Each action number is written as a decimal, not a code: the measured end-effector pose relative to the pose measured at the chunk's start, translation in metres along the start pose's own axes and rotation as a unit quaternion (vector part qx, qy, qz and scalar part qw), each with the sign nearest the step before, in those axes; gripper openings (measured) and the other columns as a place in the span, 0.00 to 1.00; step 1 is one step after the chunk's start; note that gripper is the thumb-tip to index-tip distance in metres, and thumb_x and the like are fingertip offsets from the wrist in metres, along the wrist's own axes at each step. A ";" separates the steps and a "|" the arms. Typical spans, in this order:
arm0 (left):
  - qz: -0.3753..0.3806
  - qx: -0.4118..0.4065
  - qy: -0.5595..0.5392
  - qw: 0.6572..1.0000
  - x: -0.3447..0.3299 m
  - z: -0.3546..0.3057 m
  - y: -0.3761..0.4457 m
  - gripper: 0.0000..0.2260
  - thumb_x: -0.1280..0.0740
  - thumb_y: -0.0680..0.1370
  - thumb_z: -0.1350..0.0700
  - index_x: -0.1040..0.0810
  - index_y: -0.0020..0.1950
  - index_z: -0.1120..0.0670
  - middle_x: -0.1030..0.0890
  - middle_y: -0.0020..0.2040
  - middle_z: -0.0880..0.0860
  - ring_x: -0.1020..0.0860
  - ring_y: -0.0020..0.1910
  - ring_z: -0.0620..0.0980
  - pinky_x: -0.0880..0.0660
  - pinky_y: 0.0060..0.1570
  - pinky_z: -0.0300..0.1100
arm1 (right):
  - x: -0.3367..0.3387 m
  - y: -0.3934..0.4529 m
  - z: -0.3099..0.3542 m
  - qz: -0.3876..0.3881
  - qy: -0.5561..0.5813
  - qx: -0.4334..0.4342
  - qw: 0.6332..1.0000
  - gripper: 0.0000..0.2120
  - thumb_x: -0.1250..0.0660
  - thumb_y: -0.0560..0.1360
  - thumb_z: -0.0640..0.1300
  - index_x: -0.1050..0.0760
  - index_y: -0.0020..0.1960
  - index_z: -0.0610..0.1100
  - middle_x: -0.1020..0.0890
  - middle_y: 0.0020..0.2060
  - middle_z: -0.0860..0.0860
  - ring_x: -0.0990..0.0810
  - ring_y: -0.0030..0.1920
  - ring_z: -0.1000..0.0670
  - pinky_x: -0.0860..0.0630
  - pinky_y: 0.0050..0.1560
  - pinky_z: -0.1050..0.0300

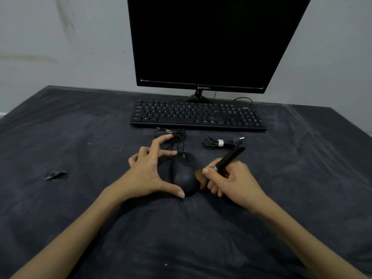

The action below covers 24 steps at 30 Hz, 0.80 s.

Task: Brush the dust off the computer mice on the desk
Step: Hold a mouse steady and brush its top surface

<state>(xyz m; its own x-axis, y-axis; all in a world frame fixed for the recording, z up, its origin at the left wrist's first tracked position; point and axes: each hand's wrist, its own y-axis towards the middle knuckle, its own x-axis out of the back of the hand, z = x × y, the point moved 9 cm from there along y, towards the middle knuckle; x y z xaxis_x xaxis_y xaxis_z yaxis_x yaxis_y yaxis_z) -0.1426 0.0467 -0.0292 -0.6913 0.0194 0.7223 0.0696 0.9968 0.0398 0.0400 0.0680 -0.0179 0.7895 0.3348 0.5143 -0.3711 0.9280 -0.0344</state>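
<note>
While the left hand point(147, 174) steadies the black wired mouse point(184, 174) near the middle of the desk point(80, 198), thumb at its near end and index finger reaching to its front, the right hand point(229, 182) pinches a black-handled brush point(227, 160) like a pen, its brown bristles touching the mouse's right flank. The mouse looks light, hard-shelled and smooth, so it would likely skid under a sideways stroke; bracing it by the ends, as the spread left hand does, seems the sound way to hold it. Its cable point(173, 135) lies loosely coiled just behind. A second cable bundle point(221, 142), tied with a pale band, lies to the right; whether its mouse is hidden behind the right hand I cannot tell. The desk wears a dark, wrinkled, dust-streaked cloth with a small tear point(56, 175) on the left. Behind stand a black keyboard point(198, 115) and a dark monitor point(209, 41) against a pale, stained wall point(60, 41).
</note>
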 end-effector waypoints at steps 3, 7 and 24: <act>0.000 0.002 0.001 1.000 0.000 0.000 0.000 0.56 0.21 0.51 0.34 0.55 0.69 0.30 0.28 0.62 0.30 0.41 0.65 0.39 0.50 0.62 0.44 | 0.004 0.012 0.004 -0.033 -0.003 0.012 0.999 0.06 0.34 0.76 0.44 0.20 0.43 0.44 0.17 0.30 0.48 0.19 0.29 0.54 0.23 0.33 0.62; 0.001 0.004 -0.002 1.000 0.000 0.000 -0.001 0.57 0.21 0.51 0.34 0.55 0.69 0.30 0.27 0.62 0.31 0.41 0.65 0.39 0.50 0.62 0.45 | 0.002 0.037 0.012 -0.065 -0.055 0.046 0.995 0.06 0.34 0.76 0.44 0.20 0.42 0.46 0.17 0.31 0.45 0.17 0.32 0.50 0.18 0.41 0.54; 0.000 -0.003 0.005 1.000 -0.001 0.000 -0.002 0.56 0.22 0.51 0.33 0.56 0.69 0.31 0.28 0.62 0.31 0.40 0.64 0.40 0.50 0.63 0.44 | 0.016 0.021 0.027 -0.033 0.105 0.039 0.993 0.11 0.37 0.78 0.47 0.23 0.42 0.40 0.20 0.29 0.48 0.23 0.26 0.56 0.28 0.25 0.66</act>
<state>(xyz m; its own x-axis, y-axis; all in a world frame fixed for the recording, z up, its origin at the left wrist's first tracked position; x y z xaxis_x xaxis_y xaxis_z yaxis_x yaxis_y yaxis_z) -0.1421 0.0450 -0.0299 -0.6839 0.0176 0.7293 0.0735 0.9963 0.0450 0.0313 0.0886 0.0129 0.8951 0.3072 0.3232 -0.3449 0.9364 0.0651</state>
